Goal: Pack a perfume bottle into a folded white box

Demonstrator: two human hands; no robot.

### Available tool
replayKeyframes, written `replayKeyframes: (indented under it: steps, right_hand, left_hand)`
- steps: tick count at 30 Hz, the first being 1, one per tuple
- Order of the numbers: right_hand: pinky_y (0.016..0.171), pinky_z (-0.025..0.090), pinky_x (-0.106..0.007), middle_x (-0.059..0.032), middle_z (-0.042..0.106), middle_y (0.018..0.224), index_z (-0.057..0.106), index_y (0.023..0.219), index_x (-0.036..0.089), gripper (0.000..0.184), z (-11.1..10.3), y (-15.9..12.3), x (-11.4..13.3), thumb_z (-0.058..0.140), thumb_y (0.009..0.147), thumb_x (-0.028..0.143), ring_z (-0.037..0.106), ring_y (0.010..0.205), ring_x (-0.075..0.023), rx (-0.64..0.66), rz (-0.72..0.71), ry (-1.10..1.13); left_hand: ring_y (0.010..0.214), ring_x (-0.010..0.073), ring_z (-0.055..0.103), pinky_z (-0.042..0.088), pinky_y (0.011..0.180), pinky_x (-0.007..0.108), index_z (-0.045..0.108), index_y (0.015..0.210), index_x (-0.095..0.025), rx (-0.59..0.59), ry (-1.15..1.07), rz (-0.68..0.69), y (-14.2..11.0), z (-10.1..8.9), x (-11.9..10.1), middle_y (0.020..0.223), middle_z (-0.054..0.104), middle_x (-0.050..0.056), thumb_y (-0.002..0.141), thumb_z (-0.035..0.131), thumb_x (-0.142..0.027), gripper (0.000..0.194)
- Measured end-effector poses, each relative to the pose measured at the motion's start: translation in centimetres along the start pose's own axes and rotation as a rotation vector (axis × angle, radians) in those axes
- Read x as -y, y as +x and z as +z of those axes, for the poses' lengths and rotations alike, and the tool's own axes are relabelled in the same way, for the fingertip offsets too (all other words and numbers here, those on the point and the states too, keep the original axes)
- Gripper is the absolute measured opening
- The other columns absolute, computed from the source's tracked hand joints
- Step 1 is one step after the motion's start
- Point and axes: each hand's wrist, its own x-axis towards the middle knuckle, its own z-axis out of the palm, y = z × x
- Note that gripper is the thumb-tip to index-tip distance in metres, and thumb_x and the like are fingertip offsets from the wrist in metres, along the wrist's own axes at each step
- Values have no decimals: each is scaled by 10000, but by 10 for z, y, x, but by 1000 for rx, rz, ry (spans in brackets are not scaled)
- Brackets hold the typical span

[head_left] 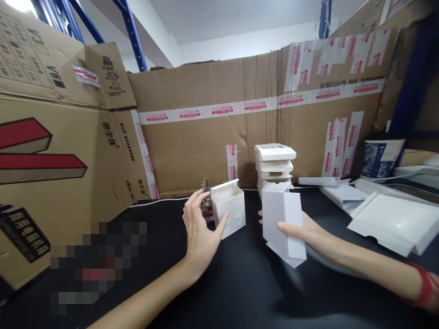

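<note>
My left hand [199, 230] grips a small white open-topped box [229, 206] standing on the black table [240, 283], thumb on its front face and fingers curled behind its left side. A small glass bottle [206, 201] is partly hidden behind that hand and box. My right hand [305, 230] holds a taller white carton [283, 221] with open flaps, lifted and tilted just right of the first box. Behind it rises a stack of closed white boxes [274, 167].
Large cardboard boxes [58, 151] wall in the left side, and a taped cardboard sheet [219, 132] closes the back. Flat unfolded white cartons [394, 221] lie at the right. A blue-patterned paper cup [380, 155] stands at the far right.
</note>
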Motion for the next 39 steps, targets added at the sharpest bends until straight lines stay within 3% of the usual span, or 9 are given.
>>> replayKeyframes:
  steps: [3, 8, 11, 13, 17, 22, 27, 34, 39]
  right_hand:
    - [881, 459, -347, -163, 429, 1237, 292, 1258, 130, 750, -4, 1, 1, 611, 698, 514, 505, 1052, -227, 43, 106, 176]
    - [858, 470, -304, -186, 452, 1208, 279, 1277, 92, 907, -4, -1, 10, 666, 600, 556, 521, 1028, -236, 44, 201, 334]
    - [856, 465, -315, -200, 442, 1214, 349, 1228, 68, 881, -4, -1, 11, 662, 584, 581, 522, 1023, -244, 76, 225, 411]
    - [881, 448, -348, -187, 438, 1224, 391, 1192, 82, 850, -6, -1, 10, 668, 567, 589, 515, 1032, -251, 106, 233, 481]
    - [895, 414, -442, -146, 448, 1224, 437, 1161, 132, 747, -10, -2, 6, 641, 605, 587, 504, 1043, -269, 193, 193, 621]
    - [669, 491, -390, -164, 518, 1115, 442, 1188, 153, 697, -10, -8, 7, 539, 684, 625, 560, 909, -261, 332, 78, 588]
    - [639, 499, -344, -167, 541, 1066, 432, 1220, 137, 788, -7, -7, 10, 557, 638, 653, 568, 854, -248, 172, 82, 521]
    - [694, 490, -360, -163, 524, 1106, 338, 1268, 120, 989, -5, -5, 13, 644, 502, 667, 565, 864, -247, 33, 180, 476]
    - [976, 341, -359, -186, 417, 1240, 282, 1292, 85, 1055, -3, -8, 7, 645, 497, 676, 444, 1116, -263, 135, 134, 321]
  left_hand:
    - [1078, 130, 394, 424, 844, 271, 257, 1213, -275, 177, -87, -59, -4, 8, 10, 1175, 359, 53, 773, 532, -371, 528]
    - [1048, 117, 450, 425, 895, 317, 200, 1246, -307, 380, -129, -44, -12, 15, 16, 1191, 391, 43, 836, 437, -357, 477]
    - [1138, 106, 413, 398, 944, 259, 212, 1280, -259, 337, -107, 217, -12, 13, 10, 1218, 400, 59, 842, 440, -228, 495]
    - [1069, 83, 452, 415, 889, 189, 293, 1250, -205, 264, -71, 430, -10, 10, 4, 1129, 443, 66, 818, 468, -157, 469]
    - [887, 71, 513, 445, 725, 163, 374, 1233, -227, 246, 101, 630, -9, 3, -6, 1121, 452, 45, 773, 519, -149, 489]
    - [886, 92, 530, 429, 671, 172, 393, 1205, -221, 218, 198, 716, -11, -3, -14, 1142, 458, 38, 749, 517, -147, 479]
    - [812, 79, 533, 416, 592, 160, 386, 1202, -161, 247, 177, 665, -14, -12, -25, 1001, 500, 35, 709, 489, -115, 506]
    - [665, 72, 513, 417, 532, 178, 477, 1160, -206, 246, 245, 673, -20, -24, -40, 915, 516, 24, 733, 468, -164, 428]
    - [732, 129, 542, 436, 527, 211, 512, 1051, -188, 246, 270, 769, -16, -26, -40, 831, 510, 43, 765, 438, -176, 296]
